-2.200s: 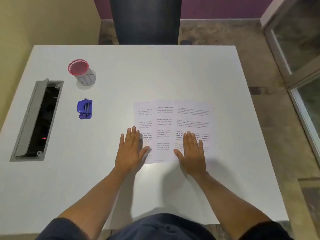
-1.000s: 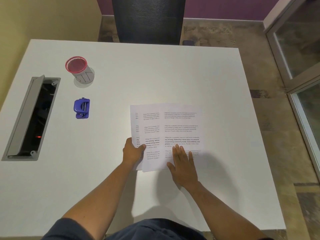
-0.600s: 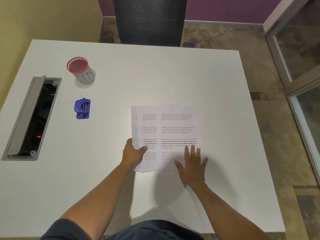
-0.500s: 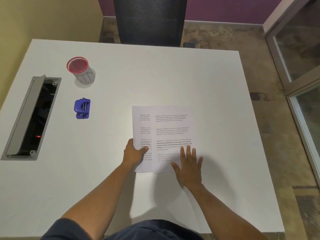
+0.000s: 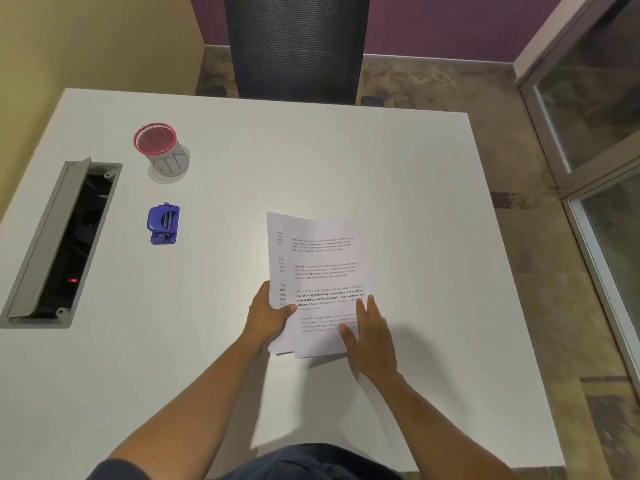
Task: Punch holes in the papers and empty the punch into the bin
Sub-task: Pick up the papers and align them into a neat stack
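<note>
Printed papers (image 5: 320, 258) lie nearly stacked on the white table (image 5: 398, 188), just in front of me. My left hand (image 5: 266, 315) grips their lower left edge, thumb on top. My right hand (image 5: 372, 336) lies flat with fingers together against the lower right part of the top sheet. A small blue hole punch (image 5: 163, 224) sits to the left, well apart from both hands. Behind it stands the bin (image 5: 161, 148), a small grey cup with a red rim.
A grey cable hatch (image 5: 59, 244) stands open in the table's left side. A black mesh chair (image 5: 294, 46) is pushed against the far edge. Glass door panels (image 5: 595, 133) run along the right.
The sheets, earlier fanned out side by side, have been slid leftward into a near stack. My left hand went from lying flat to gripping the left edge; my right hand pushed the top sheet over.
</note>
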The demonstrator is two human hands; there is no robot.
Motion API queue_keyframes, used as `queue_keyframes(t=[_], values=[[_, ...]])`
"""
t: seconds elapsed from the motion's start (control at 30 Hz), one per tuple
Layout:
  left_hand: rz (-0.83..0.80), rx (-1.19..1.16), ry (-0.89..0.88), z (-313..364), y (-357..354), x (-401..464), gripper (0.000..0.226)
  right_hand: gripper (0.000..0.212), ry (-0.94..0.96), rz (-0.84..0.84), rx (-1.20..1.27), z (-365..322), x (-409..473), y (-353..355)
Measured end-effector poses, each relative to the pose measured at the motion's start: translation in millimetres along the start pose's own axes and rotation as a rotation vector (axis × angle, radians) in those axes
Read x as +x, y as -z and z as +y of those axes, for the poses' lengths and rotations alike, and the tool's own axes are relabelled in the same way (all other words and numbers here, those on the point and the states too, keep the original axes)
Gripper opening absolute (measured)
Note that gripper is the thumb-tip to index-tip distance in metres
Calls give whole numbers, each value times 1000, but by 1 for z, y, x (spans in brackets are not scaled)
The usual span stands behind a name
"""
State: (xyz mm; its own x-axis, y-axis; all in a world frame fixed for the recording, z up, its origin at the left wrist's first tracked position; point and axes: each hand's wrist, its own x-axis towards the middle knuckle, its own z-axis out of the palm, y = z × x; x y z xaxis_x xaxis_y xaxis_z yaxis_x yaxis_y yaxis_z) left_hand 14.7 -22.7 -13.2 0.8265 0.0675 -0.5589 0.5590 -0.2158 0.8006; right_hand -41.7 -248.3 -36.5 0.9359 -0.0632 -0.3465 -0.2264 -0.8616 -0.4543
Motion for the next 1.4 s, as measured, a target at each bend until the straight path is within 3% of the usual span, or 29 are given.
queue_keyframes(t=[0.17,0.47,0.67,0.87,1.0,1.17,1.4], values=[[-73,-128,-15,1,15,-10,50,60,-216,108,474,5,0,22],[-191,-233,-9,-5,31,-28,58,30,-368,-150,1152,11,4,48],[-367,-297,-29,1,46,-39,68,33,-366,-298,1430,13,4,77],[-412,-232,-9,8,48,-47,65,44,-294,-497,1389,2,0,81],[-316,-200,-9,7,46,-55,49,44,-261,-325,1182,-5,-2,76],[-74,-80,-142,22,41,-61,35,40,-99,-135,1084,-28,1,95],[122,-117,-356,55,42,-60,38,27,97,37,1042,-57,3,134]])
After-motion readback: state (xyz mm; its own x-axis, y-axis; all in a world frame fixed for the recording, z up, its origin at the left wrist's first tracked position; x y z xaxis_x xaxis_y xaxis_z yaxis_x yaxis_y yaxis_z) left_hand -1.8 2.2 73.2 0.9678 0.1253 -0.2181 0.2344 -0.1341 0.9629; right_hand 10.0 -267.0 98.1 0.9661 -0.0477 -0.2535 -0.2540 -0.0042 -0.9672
